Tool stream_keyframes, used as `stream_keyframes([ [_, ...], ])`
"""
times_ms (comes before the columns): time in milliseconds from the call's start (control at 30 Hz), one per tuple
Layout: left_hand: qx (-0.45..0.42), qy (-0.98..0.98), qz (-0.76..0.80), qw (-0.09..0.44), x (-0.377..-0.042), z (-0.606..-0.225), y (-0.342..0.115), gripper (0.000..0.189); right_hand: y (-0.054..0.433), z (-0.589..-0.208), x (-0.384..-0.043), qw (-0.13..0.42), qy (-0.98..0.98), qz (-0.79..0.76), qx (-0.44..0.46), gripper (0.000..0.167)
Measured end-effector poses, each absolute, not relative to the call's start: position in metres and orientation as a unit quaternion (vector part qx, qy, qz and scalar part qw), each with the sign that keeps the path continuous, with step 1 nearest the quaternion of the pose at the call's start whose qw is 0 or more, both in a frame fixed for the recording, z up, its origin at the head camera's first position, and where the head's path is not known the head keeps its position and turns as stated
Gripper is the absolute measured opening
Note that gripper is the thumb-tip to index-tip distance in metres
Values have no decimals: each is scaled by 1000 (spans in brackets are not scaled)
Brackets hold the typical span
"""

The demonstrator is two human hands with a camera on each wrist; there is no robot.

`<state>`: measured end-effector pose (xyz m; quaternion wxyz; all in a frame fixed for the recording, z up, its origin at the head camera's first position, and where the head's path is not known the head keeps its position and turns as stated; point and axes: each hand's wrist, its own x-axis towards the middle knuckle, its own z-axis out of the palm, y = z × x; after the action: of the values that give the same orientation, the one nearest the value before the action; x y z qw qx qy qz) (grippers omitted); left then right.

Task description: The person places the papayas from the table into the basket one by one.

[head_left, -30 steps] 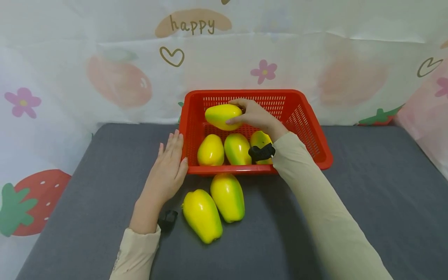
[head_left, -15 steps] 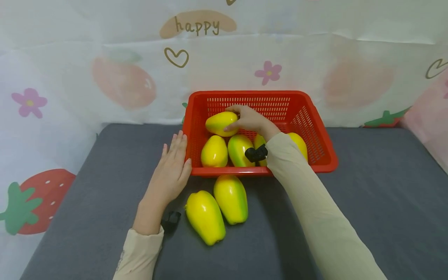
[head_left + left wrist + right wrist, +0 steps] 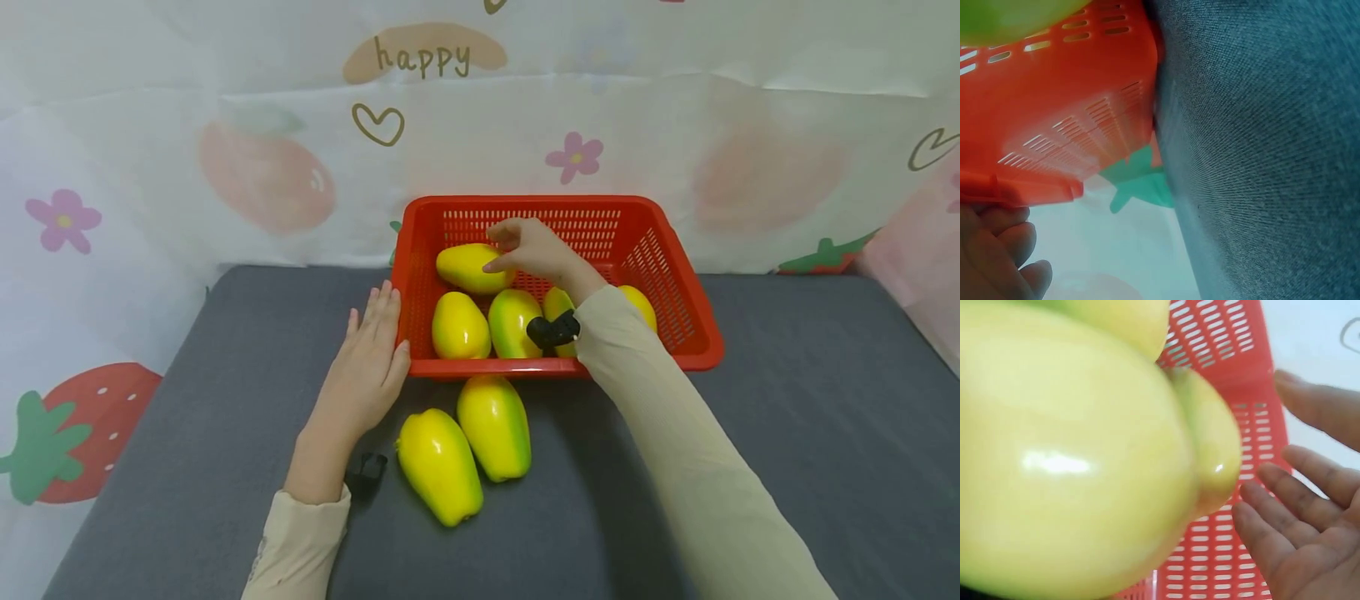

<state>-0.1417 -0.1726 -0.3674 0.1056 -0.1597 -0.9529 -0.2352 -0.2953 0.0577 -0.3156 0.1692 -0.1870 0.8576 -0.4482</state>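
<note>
A yellow-green papaya (image 3: 463, 268) lies on its side at the back left inside the red plastic basket (image 3: 495, 367). My right hand (image 3: 540, 253) hovers over that fruit's right end; in the right wrist view its fingers (image 3: 1316, 481) are spread and hold nothing. Along the basket's front lie a papaya (image 3: 459, 328) at left, another (image 3: 515, 323) beside it and a third (image 3: 558, 305) partly behind my wrist. My left hand (image 3: 360, 365) rests straight-fingered against the basket's left side, its fingertips (image 3: 1019, 240) at the rim in the left wrist view.
Two papayas, a left one (image 3: 440, 467) and a right one (image 3: 495, 429), lie on the grey cloth-covered table (image 3: 187, 467) before the basket. Another papaya (image 3: 637, 305) shows at the basket's right, half behind my sleeve. A printed curtain (image 3: 465, 133) hangs close behind.
My right hand has lowered the papaya into the basket's back left and let go, its fingers now opened and slightly raised. My left hand has stayed at the basket's side.
</note>
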Motion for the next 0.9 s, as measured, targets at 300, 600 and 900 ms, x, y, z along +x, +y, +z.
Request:
stream_keyframes([
  [300, -164, -951, -241, 105, -143, -370, -173, 60, 74, -299, -277, 153, 851, -460, -204, 54],
  [600, -163, -951, -238, 108, -143, -369, -174, 60, 91, -283, -239, 140, 830, -486, -236, 52],
  [900, -163, -950, -241, 111, -143, -369, -172, 60, 100, -295, -187, 132, 781, -552, -260, 50],
])
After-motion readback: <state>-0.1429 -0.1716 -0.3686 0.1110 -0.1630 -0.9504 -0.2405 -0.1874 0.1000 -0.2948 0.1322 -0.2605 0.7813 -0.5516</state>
